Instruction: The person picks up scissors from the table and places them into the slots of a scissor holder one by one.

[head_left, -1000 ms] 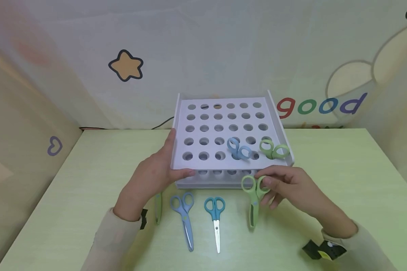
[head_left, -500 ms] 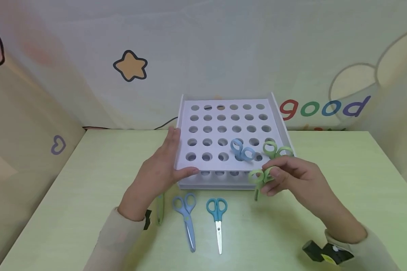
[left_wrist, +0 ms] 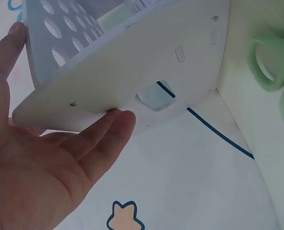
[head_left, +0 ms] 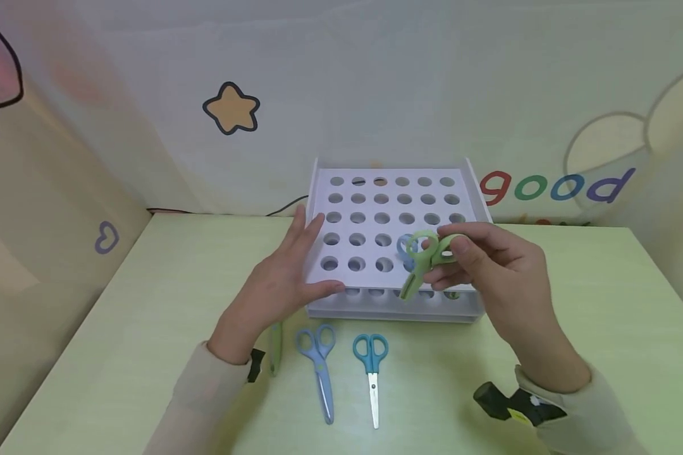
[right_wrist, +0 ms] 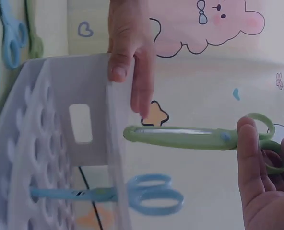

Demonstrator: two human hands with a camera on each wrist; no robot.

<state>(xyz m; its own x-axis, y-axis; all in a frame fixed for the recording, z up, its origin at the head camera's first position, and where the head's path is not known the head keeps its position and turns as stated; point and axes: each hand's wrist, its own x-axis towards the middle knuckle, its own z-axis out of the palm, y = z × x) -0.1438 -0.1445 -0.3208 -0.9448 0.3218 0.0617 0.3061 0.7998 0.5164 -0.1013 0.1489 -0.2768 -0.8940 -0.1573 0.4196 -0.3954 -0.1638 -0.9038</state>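
My right hand pinches green-handled scissors by the finger loops, their sheathed blade pointing toward the top panel of a white two-tier rack with round holes. In the head view they hang over the rack's front edge, tip angled down and left. Light-blue scissors stand through a hole, handles above the panel. My left hand steadies the rack's left front corner, its thumb at the front edge and straight fingers against the side wall. The rack's right front holes are behind my right hand.
On the table before the rack lie bluish-purple scissors, teal scissors with bare metal blades and green scissors partly behind the left wrist. A printed curtain stands behind; a cable runs beside the rack.
My right hand has raised the green scissors from the tabletop to over the rack's front, tilting them. My left hand stays at the rack's left corner, fingers slightly more spread.
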